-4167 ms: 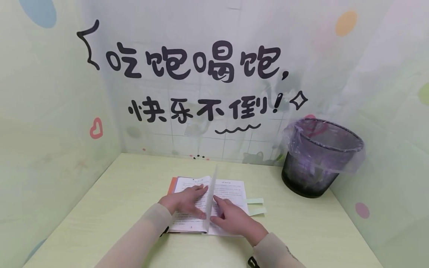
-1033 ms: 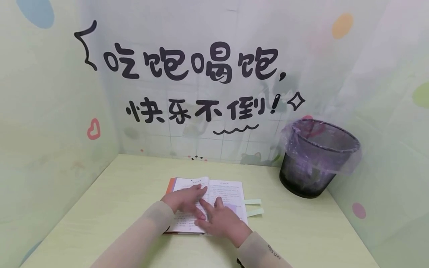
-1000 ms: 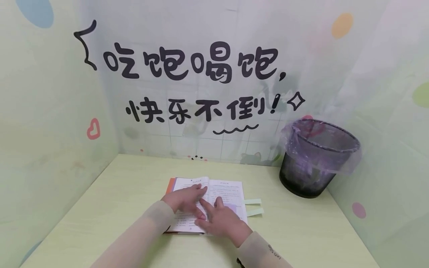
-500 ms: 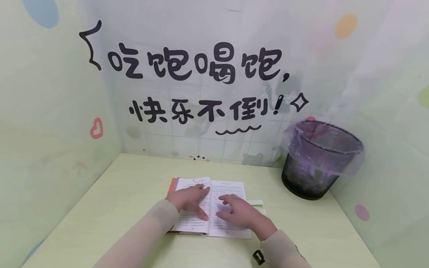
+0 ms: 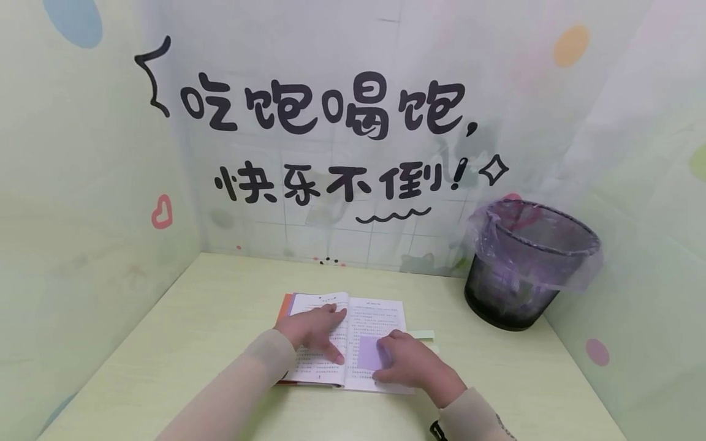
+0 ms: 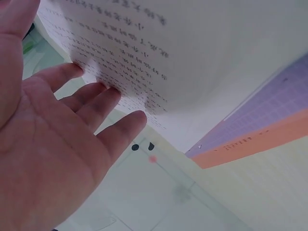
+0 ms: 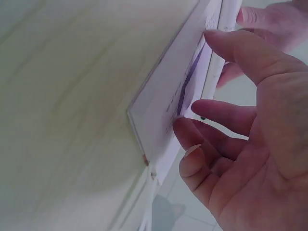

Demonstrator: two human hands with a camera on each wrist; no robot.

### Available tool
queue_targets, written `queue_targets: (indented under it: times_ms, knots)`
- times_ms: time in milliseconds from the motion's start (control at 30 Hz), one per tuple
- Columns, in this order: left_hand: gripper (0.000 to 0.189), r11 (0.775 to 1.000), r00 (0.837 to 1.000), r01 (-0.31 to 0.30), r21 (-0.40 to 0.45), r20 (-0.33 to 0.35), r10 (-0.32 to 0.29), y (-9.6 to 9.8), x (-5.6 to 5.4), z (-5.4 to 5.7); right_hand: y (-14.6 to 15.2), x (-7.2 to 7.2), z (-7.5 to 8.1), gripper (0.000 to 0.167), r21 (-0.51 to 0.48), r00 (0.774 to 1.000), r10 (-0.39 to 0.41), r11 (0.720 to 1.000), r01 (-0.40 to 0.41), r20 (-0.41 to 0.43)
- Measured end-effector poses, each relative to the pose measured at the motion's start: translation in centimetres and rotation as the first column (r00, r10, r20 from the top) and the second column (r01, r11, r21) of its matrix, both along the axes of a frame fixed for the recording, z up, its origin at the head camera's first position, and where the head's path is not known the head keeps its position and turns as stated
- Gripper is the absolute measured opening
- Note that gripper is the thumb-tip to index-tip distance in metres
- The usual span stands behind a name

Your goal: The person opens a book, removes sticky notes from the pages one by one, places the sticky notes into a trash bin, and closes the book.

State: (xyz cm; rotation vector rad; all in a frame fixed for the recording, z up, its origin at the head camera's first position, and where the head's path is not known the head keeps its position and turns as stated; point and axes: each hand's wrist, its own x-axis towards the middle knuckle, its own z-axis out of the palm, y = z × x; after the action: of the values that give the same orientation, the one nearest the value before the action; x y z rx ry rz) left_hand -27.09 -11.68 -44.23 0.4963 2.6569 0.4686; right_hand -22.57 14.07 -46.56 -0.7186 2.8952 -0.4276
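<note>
The right hand's [image 5: 413, 361] fingers bend loosely at the right side of a square purple sticky note [image 5: 371, 353], the thumb standing apart at the note's five-o'clock corner; how firmly the fingertips meet the paper cannot be told. The left hand [image 5: 315, 334] lies with fingers spread over the left page, thumb stretched toward the gutter at about four o'clock from its palm.

Beneath both hands is an open printed book [image 5: 375, 309]. Taking the middle of its gutter as the clock's centre, with twelve pointing away from the person, the sticky note sits on the right page at four o'clock. A pale green paper tab [image 5: 423, 334] juts past the page edge at three, a second one partly behind the right hand. Orange and purple cover edges [image 5: 284, 306] show at ten.

Cream sleeves [image 5: 231, 386] reach in from seven and five. The book rests on a pale wood-grain table [image 5: 209, 343]. Well apart, at two o'clock, stands a black wastebasket [image 5: 513, 300] with a translucent purple liner [image 5: 584, 269] folded over its rim. At twelve, large black Chinese lettering [image 5: 366, 95] crosses the backdrop.
</note>
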Motion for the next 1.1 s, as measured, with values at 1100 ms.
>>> queue_targets:
  times_ms: [1100]
  knots:
    - [0.113, 1.0, 1.0, -0.004, 0.024, 0.03, 0.003, 0.0, 0.1, 0.0, -2.1, 1.1, 0.3, 0.022, 0.203, 0.986, 0.052, 0.979, -0.019, -0.159]
